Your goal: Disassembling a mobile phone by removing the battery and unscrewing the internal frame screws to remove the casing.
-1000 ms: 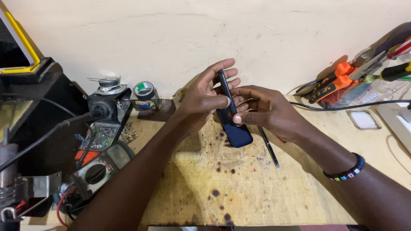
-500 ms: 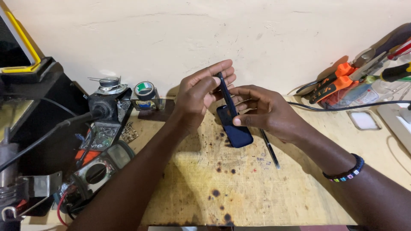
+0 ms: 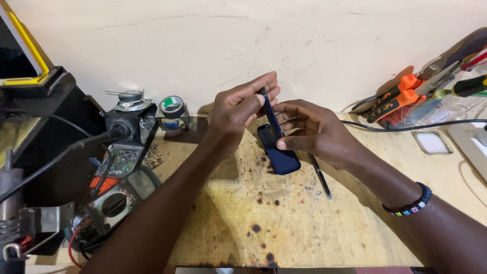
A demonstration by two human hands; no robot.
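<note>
Two bare hands meet above the stained wooden workbench (image 3: 304, 228). Nearest, a round-dialled multimeter (image 3: 119, 200) lies at the left. Further in, the right hand (image 3: 314, 133) grips a dark blue rounded phone body (image 3: 278, 150), while the left hand (image 3: 239, 109) pinches a thin dark flat panel (image 3: 269, 112) upright against it. Orange-handled pliers (image 3: 393, 100) lean against the far wall.

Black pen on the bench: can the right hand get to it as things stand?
Probably yes. The black pen lies bare on the wooden bench, just beneath the right hand. That hand and the left hand are both busy holding the dark blue phone, though.
</note>
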